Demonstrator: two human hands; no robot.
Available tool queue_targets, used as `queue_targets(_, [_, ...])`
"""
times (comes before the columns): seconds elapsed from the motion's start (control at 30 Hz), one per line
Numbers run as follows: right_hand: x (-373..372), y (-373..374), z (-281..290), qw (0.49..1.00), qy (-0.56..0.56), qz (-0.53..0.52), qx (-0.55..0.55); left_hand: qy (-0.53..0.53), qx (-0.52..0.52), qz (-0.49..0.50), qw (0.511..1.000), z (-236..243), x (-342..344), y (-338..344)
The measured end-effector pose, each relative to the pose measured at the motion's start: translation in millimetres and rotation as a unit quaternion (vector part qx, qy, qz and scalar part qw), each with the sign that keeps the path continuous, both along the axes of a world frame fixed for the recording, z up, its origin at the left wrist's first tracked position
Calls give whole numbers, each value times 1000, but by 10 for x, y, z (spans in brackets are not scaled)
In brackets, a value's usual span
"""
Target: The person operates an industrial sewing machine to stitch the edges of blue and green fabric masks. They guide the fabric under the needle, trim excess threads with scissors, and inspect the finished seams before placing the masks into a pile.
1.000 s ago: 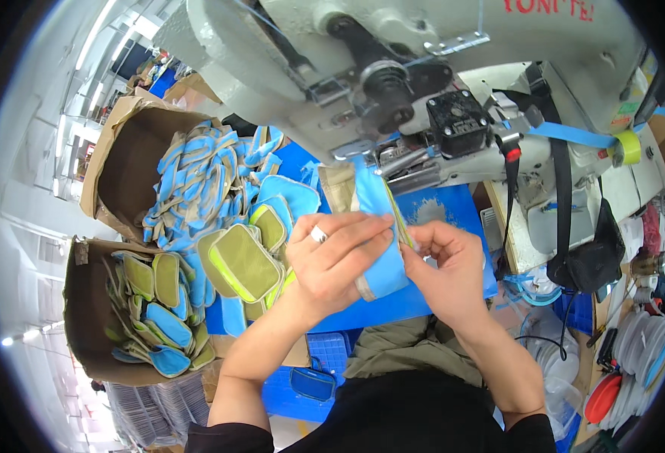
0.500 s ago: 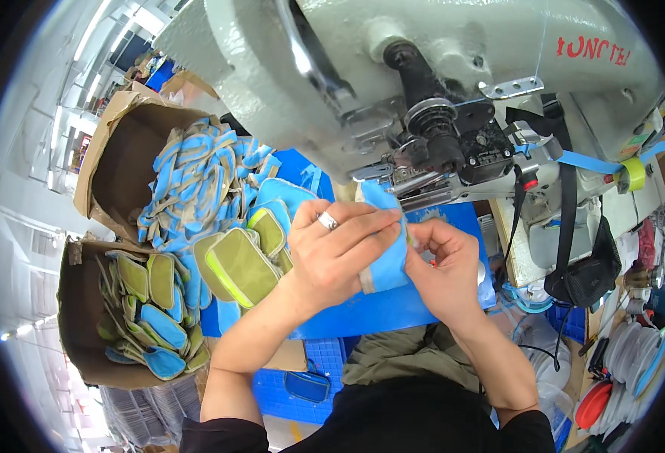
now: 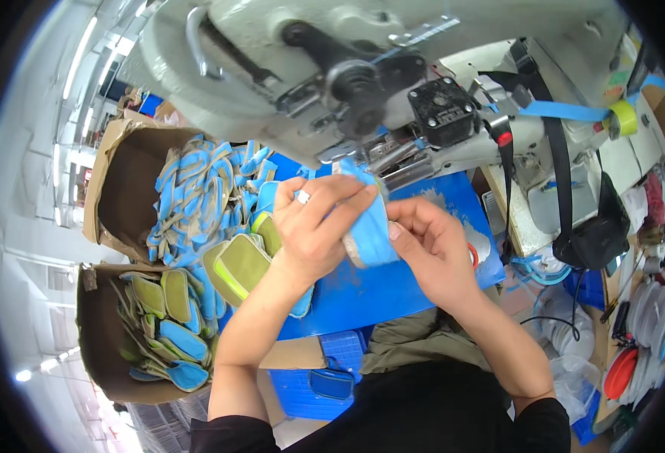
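Note:
A light blue fabric piece [image 3: 370,240] with a beige edge sits under the metal feed parts of a grey sewing machine [image 3: 219,53]. My left hand [image 3: 314,230] lies over the fabric with bent fingers pressing and gripping it, a ring on one finger. My right hand [image 3: 438,249] pinches the fabric's right edge between thumb and curled fingers. Left of my hands, olive and blue padded pieces [image 3: 246,268] lie on a blue work surface [image 3: 336,302].
A cardboard box [image 3: 117,185] with blue-beige strips and another box [image 3: 106,340] of padded pieces stand left. Blue tape [image 3: 559,110] runs to a yellow roll [image 3: 623,118] at upper right. A black pouch [image 3: 597,234] hangs right, above several white discs [image 3: 646,325].
The view has shifted, and my hands with the fabric sit higher and further left in the picture. Both still grip it, with small shifts of my right fingers along its edge.

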State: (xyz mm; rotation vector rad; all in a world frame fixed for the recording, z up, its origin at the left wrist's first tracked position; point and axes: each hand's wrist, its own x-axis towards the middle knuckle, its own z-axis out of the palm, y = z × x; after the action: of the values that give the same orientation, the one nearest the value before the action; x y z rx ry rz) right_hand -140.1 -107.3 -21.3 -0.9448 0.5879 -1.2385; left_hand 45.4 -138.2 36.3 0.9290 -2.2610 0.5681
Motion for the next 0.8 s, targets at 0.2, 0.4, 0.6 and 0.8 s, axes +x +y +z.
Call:
queue_targets(0.2, [-97, 112, 191, 995, 8, 94, 28, 54, 23, -25, 998, -26, 67, 10])
queue_targets(0.4, [193, -152, -46, 957, 182, -203, -95, 91, 34, -32, 995, -67, 0, 42])
queue_targets(0.6, [297, -248, -164, 921, 220, -257, -193, 40, 5, -45, 998, -44, -6, 53])
queue_targets(0.8, [256, -240, -190, 923, 237, -245, -177, 8, 11, -56, 998, -40, -27, 46])
